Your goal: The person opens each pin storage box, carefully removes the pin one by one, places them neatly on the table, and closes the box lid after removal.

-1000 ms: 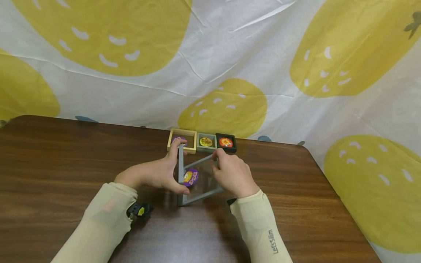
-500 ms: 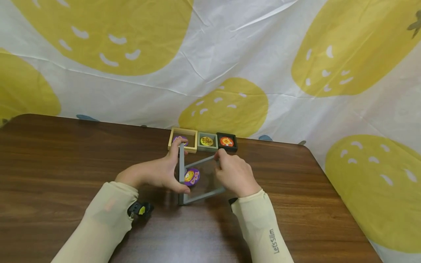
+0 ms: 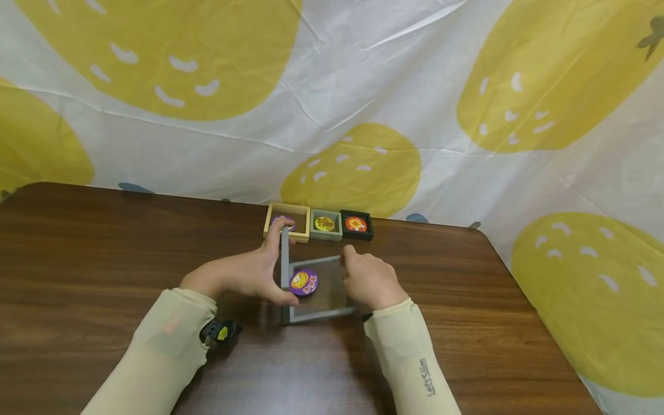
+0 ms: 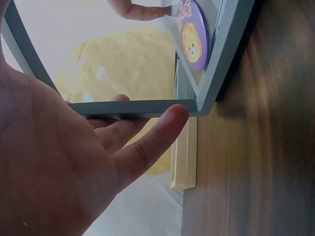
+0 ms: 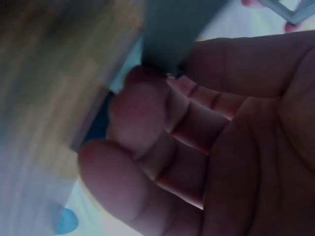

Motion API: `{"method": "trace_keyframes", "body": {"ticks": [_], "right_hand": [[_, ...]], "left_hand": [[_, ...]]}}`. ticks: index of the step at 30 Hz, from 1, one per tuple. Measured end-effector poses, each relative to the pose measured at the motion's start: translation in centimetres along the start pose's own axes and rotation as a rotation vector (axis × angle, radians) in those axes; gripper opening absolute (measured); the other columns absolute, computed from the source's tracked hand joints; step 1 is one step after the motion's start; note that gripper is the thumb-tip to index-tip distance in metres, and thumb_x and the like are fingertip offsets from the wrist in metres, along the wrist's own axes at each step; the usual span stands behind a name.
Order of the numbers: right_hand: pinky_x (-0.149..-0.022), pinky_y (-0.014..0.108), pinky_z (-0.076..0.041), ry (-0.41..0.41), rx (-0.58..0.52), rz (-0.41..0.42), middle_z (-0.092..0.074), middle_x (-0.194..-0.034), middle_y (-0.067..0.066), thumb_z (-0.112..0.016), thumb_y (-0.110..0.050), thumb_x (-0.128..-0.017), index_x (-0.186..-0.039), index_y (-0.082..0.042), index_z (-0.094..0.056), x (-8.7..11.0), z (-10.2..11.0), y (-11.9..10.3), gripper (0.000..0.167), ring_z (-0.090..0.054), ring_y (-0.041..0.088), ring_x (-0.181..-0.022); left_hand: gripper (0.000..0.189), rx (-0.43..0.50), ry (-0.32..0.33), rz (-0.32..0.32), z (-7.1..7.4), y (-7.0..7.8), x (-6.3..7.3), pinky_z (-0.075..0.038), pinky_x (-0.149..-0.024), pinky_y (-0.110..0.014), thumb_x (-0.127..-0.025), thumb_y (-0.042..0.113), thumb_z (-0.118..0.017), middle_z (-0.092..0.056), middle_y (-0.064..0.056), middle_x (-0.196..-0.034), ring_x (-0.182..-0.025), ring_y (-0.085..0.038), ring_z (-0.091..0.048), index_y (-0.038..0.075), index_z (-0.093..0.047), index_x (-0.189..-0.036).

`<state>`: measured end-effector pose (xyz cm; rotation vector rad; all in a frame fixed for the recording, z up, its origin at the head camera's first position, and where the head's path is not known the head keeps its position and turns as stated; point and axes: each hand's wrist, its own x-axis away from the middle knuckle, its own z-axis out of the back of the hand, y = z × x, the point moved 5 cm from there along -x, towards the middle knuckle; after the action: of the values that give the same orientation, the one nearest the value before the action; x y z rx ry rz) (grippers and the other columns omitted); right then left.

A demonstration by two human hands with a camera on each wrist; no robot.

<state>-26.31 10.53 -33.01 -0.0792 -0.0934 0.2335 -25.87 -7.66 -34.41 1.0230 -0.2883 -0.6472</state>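
A grey hinged display frame (image 3: pixel 316 316) with clear film stands partly unfolded on the table in the head view. My left hand (image 3: pixel 249 270) grips its upright left half (image 3: pixel 285 259), fingers at the far end and thumb at the near end. My right hand (image 3: pixel 370 279) pinches the outer edge of the other half, which slopes low over the table. A round purple badge (image 3: pixel 304 282) with a yellow lion face lies on that half's film near the fold. The left wrist view shows the same badge (image 4: pixel 194 42) inside the grey border.
Behind the hands, a cream frame (image 3: pixel 305 229) with a purple badge, a small grey-green frame (image 3: pixel 337 233) with a yellow badge and a black frame (image 3: pixel 368 234) with a red badge stand in a row. A printed curtain (image 3: pixel 223 155) hangs behind the brown table (image 3: pixel 493 323).
My right hand has lowered the right half of the grey frame, so it lies flatter. The purple badge has shifted slightly right with it. My left hand stays in place.
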Motion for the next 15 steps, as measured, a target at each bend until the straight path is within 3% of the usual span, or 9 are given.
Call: {"method": "trace_keyframes", "body": {"ticks": [6, 15], "right_hand": [[-0.065, 0.048, -0.050, -0.079, 0.019, -0.043, -0.070, -0.098, 0.012, -0.061, -0.011, -0.079, -0.107, -0.014, -0.055, -0.5, -1.3, 0.5, 0.029, -0.067, 0.031, -0.088], [-0.062, 0.047, -0.049, -0.066, 0.036, -0.058, -0.070, -0.096, 0.012, -0.067, -0.019, -0.080, -0.103, -0.014, -0.055, -0.8, -2.0, 0.4, 0.027, -0.067, 0.031, -0.085]], "left_hand": [[0.117, 0.012, 0.009, 0.019, -0.2, 0.0, 0.0, -0.023, -0.110, -0.061, -0.066, 0.023, -0.083, -0.019, -0.033, -0.142, -0.135, -0.053, -0.022, 0.010, 0.006, -0.140], [0.117, 0.006, -0.003, 0.047, -0.2, -0.1, -0.1, -0.021, -0.111, -0.061, -0.067, 0.024, -0.083, -0.016, -0.032, -0.145, -0.139, -0.053, -0.016, 0.012, 0.008, -0.140]]}}
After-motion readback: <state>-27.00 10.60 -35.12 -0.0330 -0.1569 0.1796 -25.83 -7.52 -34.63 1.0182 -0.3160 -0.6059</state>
